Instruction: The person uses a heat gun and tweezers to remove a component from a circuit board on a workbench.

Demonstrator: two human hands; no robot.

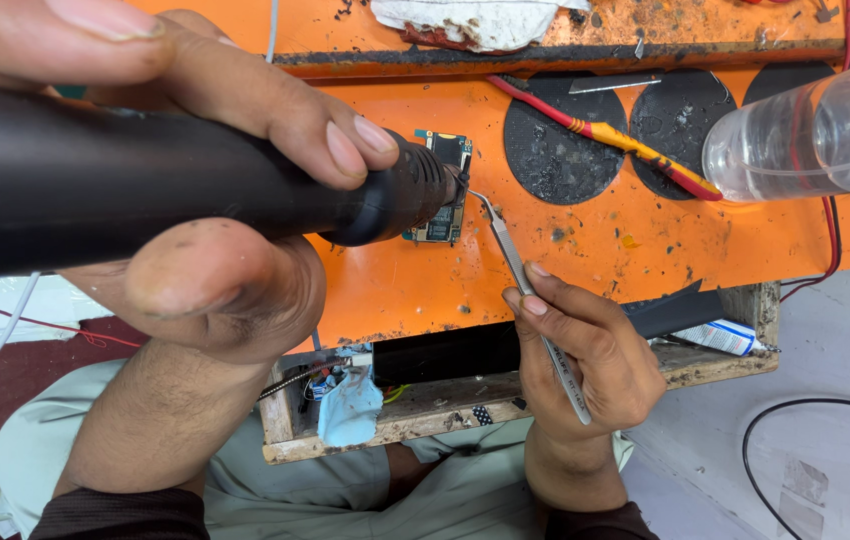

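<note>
Left hand [195, 190], fingers wrapping the black cylindrical hot-air tool [145, 180], is aiming its nozzle at the small green circuit board [445, 190] on the orange surface [585, 250]; right hand [585, 350], at four o'clock, is gripping slim steel tweezers [525, 290], steadying the board.

A repair workshop: scorched orange bench [595, 250] (solder-flecked), bare circuit board [442, 190], screwdriver [605, 135], tweezers [530, 290].

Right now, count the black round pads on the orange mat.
3: one black round pad under the screwdriver's tip, one beside the clear bottle, one partly hidden behind it. More may be hidden.
</note>
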